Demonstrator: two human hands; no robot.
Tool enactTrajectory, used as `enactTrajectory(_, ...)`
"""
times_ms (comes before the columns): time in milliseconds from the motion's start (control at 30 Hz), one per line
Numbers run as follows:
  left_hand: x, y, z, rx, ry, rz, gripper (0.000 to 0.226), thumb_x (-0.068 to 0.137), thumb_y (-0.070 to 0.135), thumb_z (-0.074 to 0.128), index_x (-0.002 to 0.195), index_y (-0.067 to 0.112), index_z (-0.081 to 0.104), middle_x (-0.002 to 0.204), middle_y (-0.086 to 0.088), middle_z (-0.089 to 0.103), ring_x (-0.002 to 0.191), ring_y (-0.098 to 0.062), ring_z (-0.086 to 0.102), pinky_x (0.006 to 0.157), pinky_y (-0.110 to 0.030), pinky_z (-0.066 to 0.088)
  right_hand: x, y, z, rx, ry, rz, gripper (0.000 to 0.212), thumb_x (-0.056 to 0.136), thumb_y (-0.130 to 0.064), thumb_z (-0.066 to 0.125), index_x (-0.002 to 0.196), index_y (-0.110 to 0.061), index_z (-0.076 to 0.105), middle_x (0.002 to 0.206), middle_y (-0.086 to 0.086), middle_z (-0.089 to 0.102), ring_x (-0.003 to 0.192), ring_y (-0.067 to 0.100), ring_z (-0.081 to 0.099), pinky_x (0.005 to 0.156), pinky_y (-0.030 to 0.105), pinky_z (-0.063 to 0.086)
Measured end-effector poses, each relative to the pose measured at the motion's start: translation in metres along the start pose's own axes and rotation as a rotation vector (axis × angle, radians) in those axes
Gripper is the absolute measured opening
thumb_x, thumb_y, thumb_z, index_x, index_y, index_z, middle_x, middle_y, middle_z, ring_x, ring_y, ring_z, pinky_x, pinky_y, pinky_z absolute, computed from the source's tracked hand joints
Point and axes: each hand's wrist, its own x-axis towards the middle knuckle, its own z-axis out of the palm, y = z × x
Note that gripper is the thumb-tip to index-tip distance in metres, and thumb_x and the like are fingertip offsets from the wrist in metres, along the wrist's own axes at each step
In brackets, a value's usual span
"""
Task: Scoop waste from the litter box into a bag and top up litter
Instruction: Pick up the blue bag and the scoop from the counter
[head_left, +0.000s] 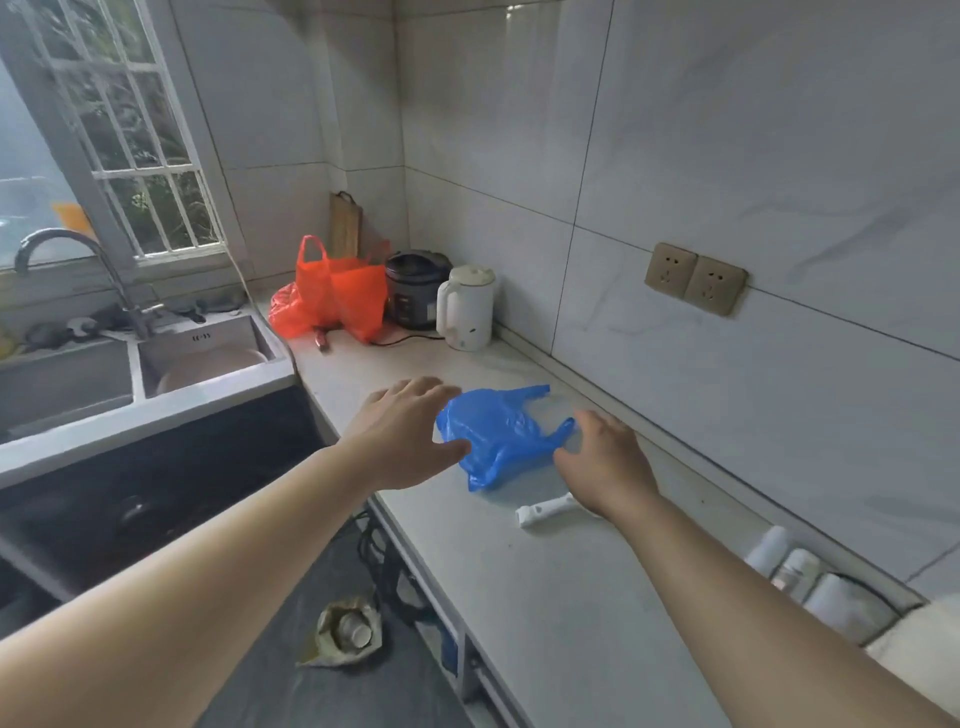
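Blue bag (493, 436) lies crumpled between both hands' spread fingers, partly hiding its edges.

Large pale marbled wall tiles (727, 156) fill the view from 12 to 3 o'clock, carrying a brass-coloured double socket (696, 278) at 2 o'clock. A light stone countertop (545, 597) runs from the centre toward 5 o'clock. At 10 o'clock a barred window (130, 130) lets in daylight over a steel sink (130, 374). Dark grey floor (322, 696) lies at 6 o'clock
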Motion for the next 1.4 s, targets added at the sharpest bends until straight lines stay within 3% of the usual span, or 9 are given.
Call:
enactTrajectory(200,0.056,-0.009,0.057,-0.072,-0.082,0.054,0.069,0.089,0.059,0.055,0.15,0.034,0.037,0.155,0.012,0.036,0.142,-0.014,0.032,0.116,-0.036,0.025,0.036,0.017,0.027,0.014,0.021,0.118,0.052,0.091,-0.024,0.051,0.142,-0.015,0.046,0.137,0.008,0.052,0.127,0.03,0.045,0.098,0.04,0.044)
enactTrajectory(500,0.137,0.003,0.174,-0.157,-0.35,0.168,0.067,0.089,0.054,0.056,0.148,0.028,0.04,0.149,0.006,0.045,0.136,-0.022,0.039,0.108,-0.04,0.032,0.062,0.044,0.075,0.082,0.082,0.411,0.052,0.093,-0.026,0.058,0.144,-0.016,0.048,0.14,0.011,0.052,0.128,0.031,0.046,0.102,0.037,0.041)
enactTrajectory(833,0.168,0.036,0.255,-0.169,-0.53,0.201,0.046,0.09,0.029,0.058,0.135,0.022,0.049,0.13,-0.001,0.057,0.123,-0.026,0.05,0.099,-0.04,0.04,0.044,0.081,0.111,0.185,0.107,0.676,0.054,0.093,-0.025,0.058,0.146,-0.019,0.047,0.138,0.006,0.053,0.13,0.027,0.048,0.107,0.037,0.04)
enactTrajectory(1400,0.194,0.046,0.325,-0.055,-0.675,0.125,0.05,0.088,0.025,0.061,0.136,0.024,0.048,0.127,0.0,0.06,0.117,-0.023,0.057,0.097,-0.039,0.047,0.072,0.136,0.17,0.367,-0.05,0.694,0.046,0.095,-0.028,0.057,0.14,-0.018,0.051,0.13,0.004,0.056,0.123,0.024,0.051,0.1,0.033,0.043)
